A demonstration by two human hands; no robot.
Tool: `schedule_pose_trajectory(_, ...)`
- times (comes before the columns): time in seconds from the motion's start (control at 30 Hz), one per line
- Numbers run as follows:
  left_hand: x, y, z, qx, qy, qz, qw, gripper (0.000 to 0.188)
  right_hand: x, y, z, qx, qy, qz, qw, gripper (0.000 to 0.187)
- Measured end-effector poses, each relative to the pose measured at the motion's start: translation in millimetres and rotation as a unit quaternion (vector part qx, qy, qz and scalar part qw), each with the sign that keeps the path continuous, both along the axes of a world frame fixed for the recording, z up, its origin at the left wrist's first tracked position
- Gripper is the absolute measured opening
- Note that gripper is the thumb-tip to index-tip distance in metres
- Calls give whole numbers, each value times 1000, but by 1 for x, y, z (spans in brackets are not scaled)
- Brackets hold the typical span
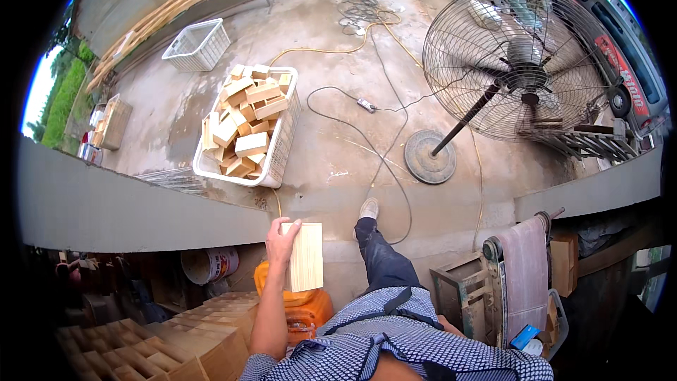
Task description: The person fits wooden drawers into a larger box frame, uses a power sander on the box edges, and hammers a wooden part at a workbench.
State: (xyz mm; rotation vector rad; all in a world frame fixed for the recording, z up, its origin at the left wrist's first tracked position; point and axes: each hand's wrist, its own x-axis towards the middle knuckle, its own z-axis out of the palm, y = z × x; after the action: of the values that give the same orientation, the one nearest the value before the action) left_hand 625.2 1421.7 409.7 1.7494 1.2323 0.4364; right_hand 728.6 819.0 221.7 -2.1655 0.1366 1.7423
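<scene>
My left hand [282, 240] is closed on the upper left edge of a pale wooden box [305, 261]. The box's flat, grained face is turned up, and the thumb lies over its top edge. Ahead and to the left stands a white plastic basket [282, 148] heaped with similar small wooden boxes [247, 116]. Below the held box is an orange plastic container [307, 310]. Only a sliver of bare skin shows beside the right of my shirt; my right hand itself is hidden.
A large pedestal fan [518, 63] stands on a round base [430, 156] ahead right. Loose cables [384, 148] cross the concrete floor. A second white basket [197, 46] sits farther back. Rows of wooden boxes [162, 346] are at lower left, a belt machine [525, 268] at right.
</scene>
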Motion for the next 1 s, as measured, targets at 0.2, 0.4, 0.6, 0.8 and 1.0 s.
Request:
schedule_pose_trajectory(0.2, -26, 101, -109, -147, 297, 105, 937, 67, 218, 123, -86, 20, -60, -120, 991, 39)
schedule_pose_trajectory(0.4, -33, 147, -67, -281, 332, 215, 874, 65, 425, 516, 29, 100, -169, 27, 980, 27)
schedule_pose_trajectory(0.6, 122, 258, -29, -281, 341, 151, 884, 62, 592, 793, 56, 280, -159, -138, 937, 29)
schedule_pose_trajectory(0.8, 266, 528, -8, -257, 210, 228, 916, 59, 680, 863, 69, 113, -107, -133, 979, 40)
schedule_pose_trajectory(1.0, 483, 815, 41, -104, 62, 207, 971, 47, 752, 842, 52, -54, -51, -252, 965, 33)
